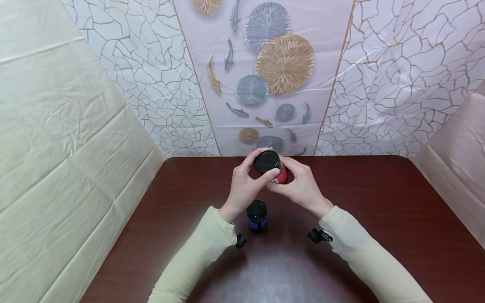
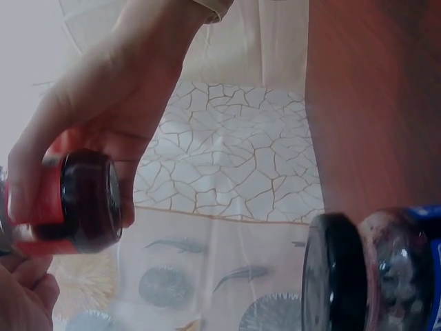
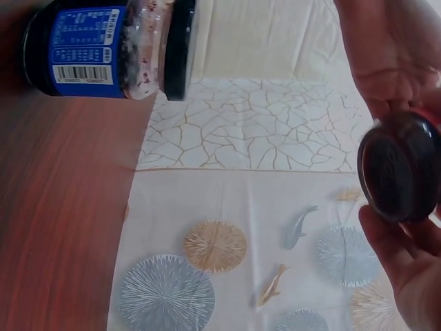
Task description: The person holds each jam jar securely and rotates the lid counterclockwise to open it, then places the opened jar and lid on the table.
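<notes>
Between both hands a glass jar with a black lid (image 1: 267, 161) and red label (image 1: 281, 176) is held up above the table, tilted. My left hand (image 1: 244, 187) grips it around the lid side, thumb across its front. From the right, my right hand (image 1: 303, 185) grips the jar's body. In the left wrist view the jar's dark lower glass (image 2: 93, 200) shows below the red label; the right wrist view shows its dark base (image 3: 396, 169). A second jar with a blue label (image 3: 86, 52) and black lid (image 1: 257, 208) stands upright on the table by my left wrist, untouched.
The dark reddish-brown table (image 1: 182, 189) has rounded far corners. A patterned cloth backdrop (image 1: 284, 63) rises behind it, with pale cloth walls (image 1: 75, 147) on both sides. Small black devices (image 1: 316, 235) are strapped at the wrists.
</notes>
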Tool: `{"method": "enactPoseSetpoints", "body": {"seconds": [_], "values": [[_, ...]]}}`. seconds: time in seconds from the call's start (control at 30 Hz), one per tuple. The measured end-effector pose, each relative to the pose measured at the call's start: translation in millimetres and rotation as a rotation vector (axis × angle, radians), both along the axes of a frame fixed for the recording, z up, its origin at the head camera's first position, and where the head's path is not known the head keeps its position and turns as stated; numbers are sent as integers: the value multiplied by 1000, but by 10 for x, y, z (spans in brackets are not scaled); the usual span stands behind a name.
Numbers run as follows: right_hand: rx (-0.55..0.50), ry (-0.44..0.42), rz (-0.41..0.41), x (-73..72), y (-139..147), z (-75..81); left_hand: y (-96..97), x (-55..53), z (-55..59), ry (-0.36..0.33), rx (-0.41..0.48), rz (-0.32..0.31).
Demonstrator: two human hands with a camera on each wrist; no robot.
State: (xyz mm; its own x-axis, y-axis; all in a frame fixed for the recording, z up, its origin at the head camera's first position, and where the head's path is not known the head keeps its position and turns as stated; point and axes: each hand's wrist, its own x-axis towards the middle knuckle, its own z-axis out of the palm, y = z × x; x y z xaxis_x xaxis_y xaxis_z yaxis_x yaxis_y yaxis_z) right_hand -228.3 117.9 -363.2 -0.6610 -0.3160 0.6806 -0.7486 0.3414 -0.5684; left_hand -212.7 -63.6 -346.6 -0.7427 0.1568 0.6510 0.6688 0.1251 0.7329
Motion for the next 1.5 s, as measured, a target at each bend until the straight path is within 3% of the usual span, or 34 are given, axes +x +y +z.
{"method": "enactPoseSetpoints", "body": {"seconds": [0.1, 0.2, 0.43, 0.53, 0.63, 0.77, 1.03, 1.33, 1.5], "values": [[15, 2, -13, -4, -2, 3, -1, 3, -11, -23, 0, 30], [32, -44, 23, 3, 22, 36, -46, 15, -11, -45, 0, -22], [61, -262, 326, 9, 48, 122, -187, 44, 57, -86, 3, -413], [74, -317, 428, 15, 51, 137, -229, 54, 92, -64, -31, -518], [87, -349, 490, 21, 48, 163, -252, 46, 108, -22, -53, -575], [100, -376, 503, 34, 40, 187, -254, 44, 97, -27, -39, -568], [51, -396, 454, 51, -7, 164, -191, 47, 43, -76, 65, -439], [46, -286, 209, 1, -15, 131, -42, 39, -8, -148, 162, -236], [30, -310, 221, -5, 11, 122, -53, 34, -13, -133, 110, -245]]}}
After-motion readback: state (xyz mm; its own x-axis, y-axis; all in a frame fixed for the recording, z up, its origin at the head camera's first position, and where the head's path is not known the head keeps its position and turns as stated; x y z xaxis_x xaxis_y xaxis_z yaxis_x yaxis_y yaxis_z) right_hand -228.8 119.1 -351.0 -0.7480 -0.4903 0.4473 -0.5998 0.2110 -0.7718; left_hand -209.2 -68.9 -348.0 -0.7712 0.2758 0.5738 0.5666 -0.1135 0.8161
